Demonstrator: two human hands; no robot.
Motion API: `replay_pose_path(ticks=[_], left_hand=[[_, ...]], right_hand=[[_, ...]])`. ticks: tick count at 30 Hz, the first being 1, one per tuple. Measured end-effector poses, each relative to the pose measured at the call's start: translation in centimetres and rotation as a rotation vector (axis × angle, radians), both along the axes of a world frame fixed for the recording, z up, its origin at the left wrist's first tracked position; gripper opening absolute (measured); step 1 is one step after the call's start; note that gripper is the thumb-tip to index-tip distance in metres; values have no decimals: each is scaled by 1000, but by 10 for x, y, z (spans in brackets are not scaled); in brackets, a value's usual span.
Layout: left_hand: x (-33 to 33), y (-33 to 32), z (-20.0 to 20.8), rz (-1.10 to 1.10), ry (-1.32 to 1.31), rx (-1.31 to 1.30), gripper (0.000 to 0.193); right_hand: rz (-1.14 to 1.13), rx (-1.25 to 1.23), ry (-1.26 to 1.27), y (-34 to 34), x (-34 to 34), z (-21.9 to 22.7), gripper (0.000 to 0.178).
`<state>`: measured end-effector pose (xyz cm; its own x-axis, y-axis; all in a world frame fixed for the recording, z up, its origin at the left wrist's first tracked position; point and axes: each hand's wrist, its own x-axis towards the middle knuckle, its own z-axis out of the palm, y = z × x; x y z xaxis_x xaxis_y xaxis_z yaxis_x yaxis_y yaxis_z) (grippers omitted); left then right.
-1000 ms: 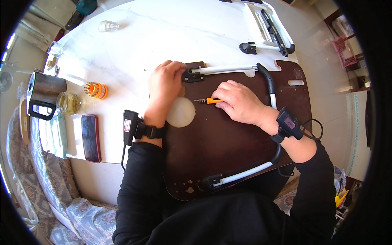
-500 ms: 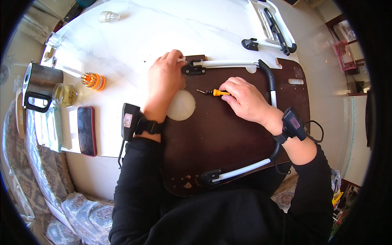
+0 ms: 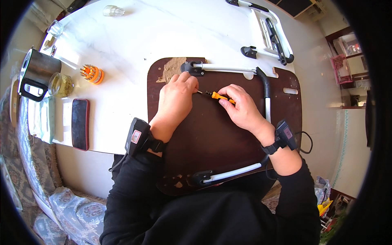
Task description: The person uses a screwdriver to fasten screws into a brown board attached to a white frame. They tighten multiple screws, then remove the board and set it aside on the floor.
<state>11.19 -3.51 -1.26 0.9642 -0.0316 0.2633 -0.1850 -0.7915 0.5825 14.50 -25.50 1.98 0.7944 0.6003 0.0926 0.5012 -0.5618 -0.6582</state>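
Note:
A dark brown board point(image 3: 228, 139) spans from the table edge over my lap, with a bent white-and-black tubular leg point(image 3: 228, 67) lying on it. My right hand point(image 3: 243, 107) is closed round a yellow-and-black screwdriver point(image 3: 219, 97), its shaft pointing left. Close to the screwdriver's tip, my left hand point(image 3: 176, 96) has its fingertips pinched together; whatever is between them is too small or hidden to name. Just above those fingers sits a black plastic bracket point(image 3: 192, 68) at the leg's end. Another black bracket point(image 3: 201, 177) is on the board's near side.
An orange bit holder point(image 3: 93, 75), a phone point(image 3: 80, 124), a glass jar point(image 3: 61, 85) and a metal pot point(image 3: 37, 69) stand on the left. A clear glass point(image 3: 113, 11) is at the back. More white-and-black leg parts point(image 3: 271, 38) lie at the far right of the white table point(image 3: 175, 32).
My left hand has come away from the black bracket toward the screwdriver's tip, uncovering a worn tan patch at the board's corner. My right hand still holds the screwdriver.

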Motion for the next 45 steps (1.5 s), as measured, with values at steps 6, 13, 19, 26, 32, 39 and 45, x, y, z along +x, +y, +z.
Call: replay_pose_path(ticks=[6, 13, 19, 26, 32, 39, 45], left_hand=[[8, 0, 6, 67, 237, -685, 3], [5, -1, 14, 79, 283, -676, 2], [4, -1, 12, 34, 157, -527, 5], [2, -3, 9, -18, 55, -348, 13], [10, 23, 20, 78, 111, -626, 34], [22, 42, 11, 209, 78, -270, 24], [22, 40, 4, 167, 79, -125, 24]], right_hand=[[-84, 111, 46, 6, -2, 5, 14], [-55, 105, 58, 7, -2, 15, 14], [-23, 85, -71, 9, 0, 19, 15], [41, 27, -211, 14, 1, 23, 14], [44, 52, -53, 26, 18, 30, 12], [221, -188, -378, 52, 83, 59, 15], [336, -289, -545, 74, 103, 66, 10]])
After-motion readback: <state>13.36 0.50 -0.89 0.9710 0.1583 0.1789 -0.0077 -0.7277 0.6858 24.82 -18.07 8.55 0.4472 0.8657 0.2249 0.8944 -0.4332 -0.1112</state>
